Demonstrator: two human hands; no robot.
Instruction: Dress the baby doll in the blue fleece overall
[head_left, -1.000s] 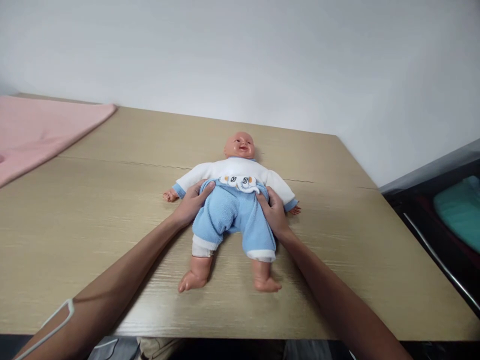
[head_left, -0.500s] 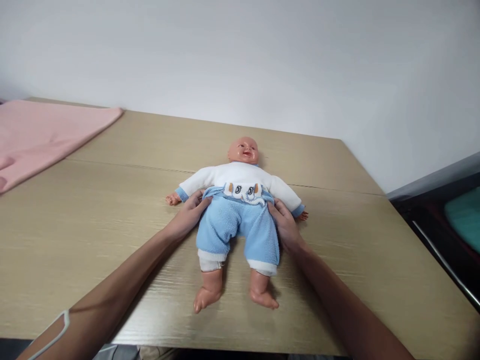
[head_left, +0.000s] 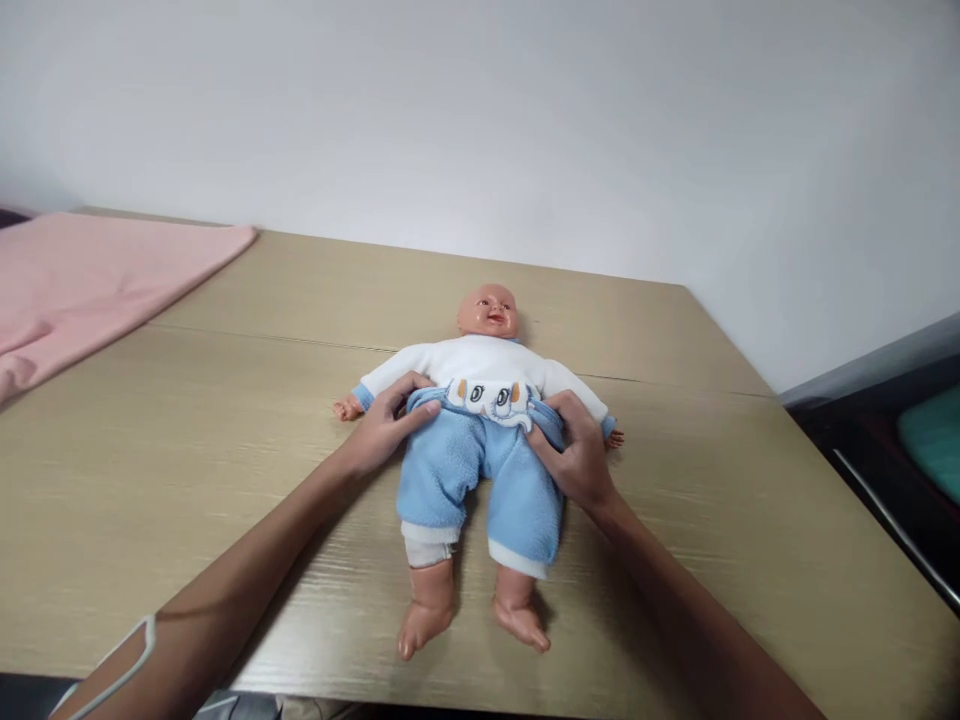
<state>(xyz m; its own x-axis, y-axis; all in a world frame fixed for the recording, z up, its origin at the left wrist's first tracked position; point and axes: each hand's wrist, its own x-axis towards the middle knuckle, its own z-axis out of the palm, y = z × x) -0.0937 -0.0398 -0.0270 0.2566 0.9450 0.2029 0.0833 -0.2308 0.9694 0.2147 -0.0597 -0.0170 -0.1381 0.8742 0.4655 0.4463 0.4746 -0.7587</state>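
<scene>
A baby doll (head_left: 487, 312) lies on its back on the wooden table (head_left: 187, 420), head toward the wall. It wears a white top with an animal patch and light blue trousers (head_left: 480, 470). My left hand (head_left: 382, 425) pinches the trouser waistband at the doll's right hip. My right hand (head_left: 574, 450) grips the waistband at the other hip, fingers curled into the cloth. The doll's bare feet point toward me near the table's front edge.
A pink cloth (head_left: 82, 285) lies spread at the table's far left. A white wall runs behind the table. To the right, beyond the table's edge, stands dark furniture with a teal object (head_left: 934, 435) and a metal rail.
Both hands have shifted up from the doll's hips onto the waistband and closed on it. The trousers now sit lower on the legs, showing more of the lower legs.
</scene>
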